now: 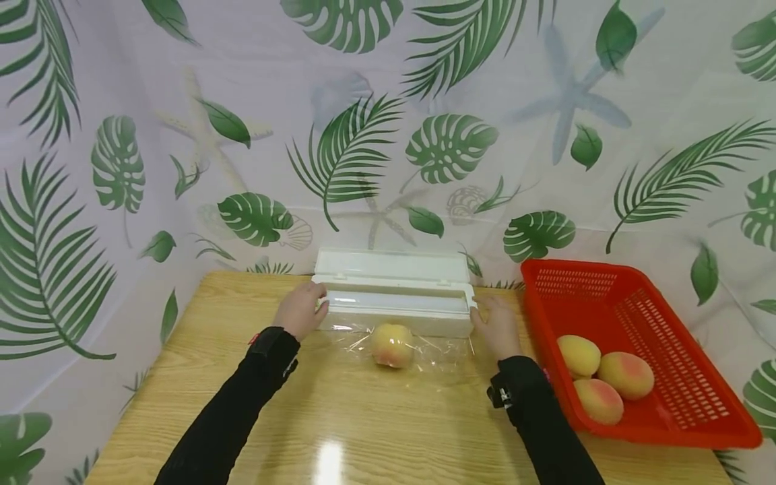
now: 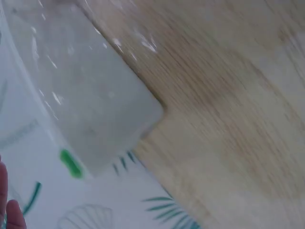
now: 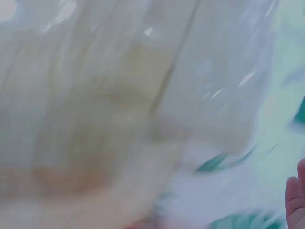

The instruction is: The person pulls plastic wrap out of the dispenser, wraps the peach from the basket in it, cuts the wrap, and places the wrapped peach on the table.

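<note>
A white cling film dispenser (image 1: pixel 394 326) stands at the back of the table with its lid (image 1: pixel 393 265) raised and the film roll (image 1: pixel 397 301) showing inside. Clear film (image 1: pixel 439 350) spreads from its front edge, around and over a peach (image 1: pixel 392 345). My left hand (image 1: pixel 300 310) is at the dispenser's left end, thumb and fingers apart. At the right end is my right hand (image 1: pixel 498 327), fingers extended beside the corner. In the left wrist view, the dispenser's end (image 2: pixel 114 124) carries a green tab (image 2: pixel 71 163), and only fingertips (image 2: pixel 15 217) show. The right wrist view is blurred.
To the right, a red plastic basket (image 1: pixel 655 296) holds three more peaches (image 1: pixel 626 375). Behind the wooden table (image 1: pixel 364 431) hangs a leaf-patterned cloth (image 1: pixel 254 162), close to the dispenser's raised lid.
</note>
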